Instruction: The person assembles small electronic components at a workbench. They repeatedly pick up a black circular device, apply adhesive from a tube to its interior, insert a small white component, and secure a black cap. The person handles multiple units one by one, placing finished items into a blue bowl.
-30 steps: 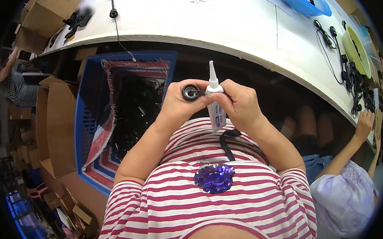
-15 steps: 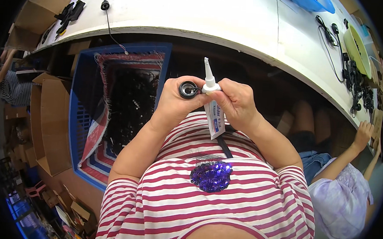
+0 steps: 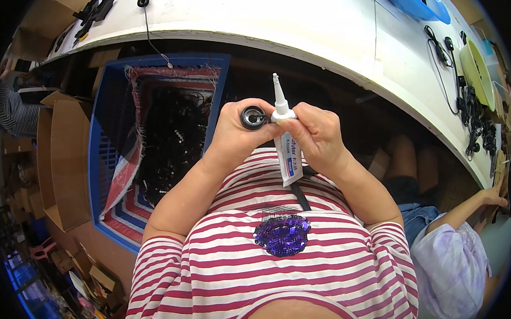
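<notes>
Between the fingers of my left hand [image 3: 234, 126] is a small black cylindrical part [image 3: 252, 118] whose round open end faces up. My right hand [image 3: 317, 134] is closed on a white glue tube [image 3: 288, 164]. The tube's long tapered nozzle [image 3: 278, 93] points up and away from me, and its flat end hangs toward my striped shirt. Both hands are held close together in front of my body, with the black part just left of the nozzle's base. A dark cord or strap [image 3: 301, 196] shows behind the tube; whether it joins the black part is hidden.
A white workbench [image 3: 228, 13] curves across the far side. Below it at left stands a blue crate [image 3: 97, 151], cloth-lined, holding many black pieces [image 3: 172, 143]. Black cables [image 3: 472, 113] and a yellow-green basin [image 3: 478, 73] lie at right, where another person [image 3: 452, 268] sits. Cardboard boxes [image 3: 64, 167] stand left.
My hands keep the same grip, with the tube and black part almost unmoved. The view has shifted slightly. At right, the other person's arm has moved.
</notes>
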A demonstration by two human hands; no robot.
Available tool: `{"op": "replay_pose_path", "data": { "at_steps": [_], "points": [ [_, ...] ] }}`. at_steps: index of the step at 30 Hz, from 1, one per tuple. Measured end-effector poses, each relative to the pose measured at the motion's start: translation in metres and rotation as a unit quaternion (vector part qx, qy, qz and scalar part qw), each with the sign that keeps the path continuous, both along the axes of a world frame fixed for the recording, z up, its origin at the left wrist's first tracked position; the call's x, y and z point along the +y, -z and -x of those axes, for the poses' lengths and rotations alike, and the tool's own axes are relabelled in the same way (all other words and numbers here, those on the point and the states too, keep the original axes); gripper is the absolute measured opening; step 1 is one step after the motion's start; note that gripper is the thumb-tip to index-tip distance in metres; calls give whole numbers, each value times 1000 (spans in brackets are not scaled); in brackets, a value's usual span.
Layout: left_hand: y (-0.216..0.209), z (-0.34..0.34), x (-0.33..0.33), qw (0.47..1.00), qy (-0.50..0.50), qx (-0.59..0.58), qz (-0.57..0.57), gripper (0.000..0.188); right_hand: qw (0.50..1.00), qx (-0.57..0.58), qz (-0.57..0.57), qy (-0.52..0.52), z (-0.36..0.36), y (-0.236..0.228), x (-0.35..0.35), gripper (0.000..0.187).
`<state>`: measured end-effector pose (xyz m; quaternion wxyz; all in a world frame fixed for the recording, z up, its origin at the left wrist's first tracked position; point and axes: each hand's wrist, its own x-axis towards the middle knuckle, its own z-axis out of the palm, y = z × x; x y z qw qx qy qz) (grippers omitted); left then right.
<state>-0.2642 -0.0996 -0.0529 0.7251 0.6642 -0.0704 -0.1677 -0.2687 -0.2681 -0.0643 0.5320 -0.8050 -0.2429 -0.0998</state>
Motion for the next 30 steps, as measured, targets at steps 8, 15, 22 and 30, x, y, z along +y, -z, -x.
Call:
{"op": "replay_pose_path", "data": {
  "at_steps": [8,15,22,30],
  "points": [
    [-10,-9,1,999,36,23,8,25,998,-23,60,-22,-11,-17,-9,26],
    [10,-17,14,993,25,-90,67,33,980,163,-16,-112,-15,-61,-31,25],
    [9,-22,18,989,56,-123,66,32,832,442,-250,-223,-13,-65,-42,24],
    [-11,-18,12,989,84,-115,-51,14,638,586,-423,-266,-4,-52,-36,32]
  ]
}}
